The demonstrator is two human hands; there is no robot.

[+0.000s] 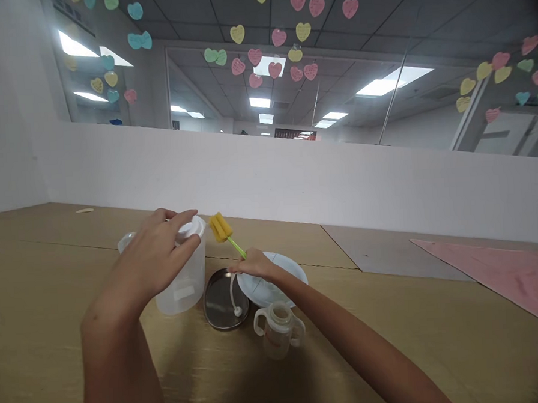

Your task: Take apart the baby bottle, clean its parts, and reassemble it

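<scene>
head | left hand (152, 256) open on plastic jug (186, 287) top, partly hiding it | right hand (254, 265) gripping sponge brush (220, 228), handle hidden

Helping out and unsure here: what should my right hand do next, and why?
Probably lower the sponge brush toward the baby bottle: your right hand holds its green handle, and the bottle stands close by, open-topped.

left hand (157, 255): jug lid (191, 226) | right hand (254, 265): sponge brush (220, 228)
</scene>
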